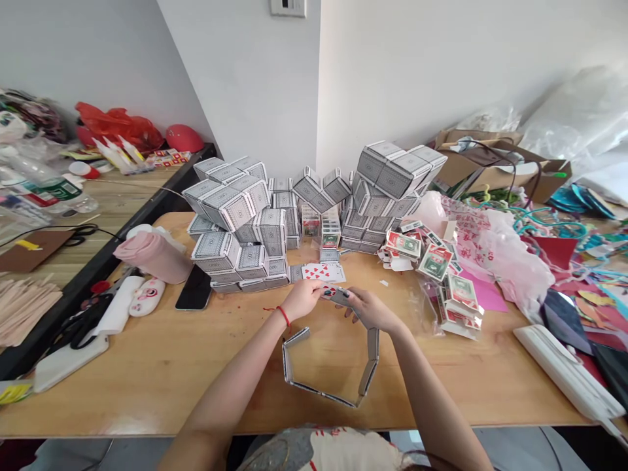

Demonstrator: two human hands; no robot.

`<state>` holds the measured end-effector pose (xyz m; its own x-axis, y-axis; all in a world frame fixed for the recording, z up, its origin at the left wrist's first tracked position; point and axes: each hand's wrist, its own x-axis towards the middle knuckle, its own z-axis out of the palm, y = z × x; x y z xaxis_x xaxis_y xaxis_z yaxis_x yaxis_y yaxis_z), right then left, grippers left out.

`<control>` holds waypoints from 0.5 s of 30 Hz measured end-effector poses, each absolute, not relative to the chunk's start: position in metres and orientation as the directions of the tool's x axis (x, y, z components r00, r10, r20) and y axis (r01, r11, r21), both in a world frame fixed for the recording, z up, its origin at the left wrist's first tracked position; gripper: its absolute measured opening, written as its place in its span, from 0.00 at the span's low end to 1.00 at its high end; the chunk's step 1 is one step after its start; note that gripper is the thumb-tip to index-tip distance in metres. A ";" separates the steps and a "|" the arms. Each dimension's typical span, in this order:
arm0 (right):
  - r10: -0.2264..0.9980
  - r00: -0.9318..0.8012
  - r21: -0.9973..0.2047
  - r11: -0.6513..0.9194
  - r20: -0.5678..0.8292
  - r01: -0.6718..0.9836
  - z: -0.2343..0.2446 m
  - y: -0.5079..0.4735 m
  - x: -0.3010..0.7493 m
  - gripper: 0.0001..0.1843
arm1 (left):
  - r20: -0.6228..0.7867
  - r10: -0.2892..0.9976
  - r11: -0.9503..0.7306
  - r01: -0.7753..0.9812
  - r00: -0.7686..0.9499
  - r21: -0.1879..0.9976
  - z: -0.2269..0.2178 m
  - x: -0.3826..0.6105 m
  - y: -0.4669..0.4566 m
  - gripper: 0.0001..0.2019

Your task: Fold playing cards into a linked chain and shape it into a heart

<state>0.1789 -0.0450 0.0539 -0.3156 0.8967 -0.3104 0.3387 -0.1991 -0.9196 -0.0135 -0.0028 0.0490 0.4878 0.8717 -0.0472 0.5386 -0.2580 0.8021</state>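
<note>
My left hand (pixel 303 298) pinches one end of a playing card (pixel 330 292) with red pips facing up. At the card's other end, the fingers of my right hand (pixel 369 310) are closed on it. A chain of folded playing cards (pixel 321 394), grey-patterned on the outside, curves in an open loop between my forearms; its right end runs up to my right hand. Whether the held card is joined to the chain, I cannot tell. Just beyond my hands lie loose playing cards (pixel 321 271), some face up. My fingers partly cover the held card.
Stacked card boxes stand at the left (pixel 238 222) and right (pixel 387 190) along the back. A phone (pixel 193 288) and pink cloth roll (pixel 154 255) lie left. Red and green card packs (pixel 436 261), plastic bags (pixel 485 245) and a white case (pixel 564 366) are at right.
</note>
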 end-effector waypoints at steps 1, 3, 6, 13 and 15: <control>0.885 -0.335 -0.920 -0.209 -0.322 0.332 0.053 -0.046 0.178 0.18 | -0.044 0.879 -0.251 0.538 0.476 0.805 0.048 -0.014 -0.002 0.09; 0.883 -0.329 -0.914 -0.219 -0.335 0.342 0.053 -0.049 0.177 0.15 | 0.008 0.906 -0.248 0.516 0.423 0.820 0.047 -0.014 -0.003 0.09; 0.913 -0.249 -0.891 -0.204 -0.323 0.406 0.054 -0.050 0.176 0.13 | 0.167 0.940 -0.308 0.526 0.299 0.793 0.050 -0.013 -0.011 0.15; 0.938 -0.246 -0.879 -0.108 -0.245 0.465 0.059 -0.046 0.174 0.15 | 0.226 0.880 -0.460 0.633 0.417 0.622 0.061 -0.005 -0.030 0.24; 0.938 -0.273 -0.889 -0.070 -0.213 0.452 0.058 -0.046 0.171 0.16 | 0.182 0.857 -0.473 0.593 0.482 0.652 0.060 -0.003 -0.029 0.26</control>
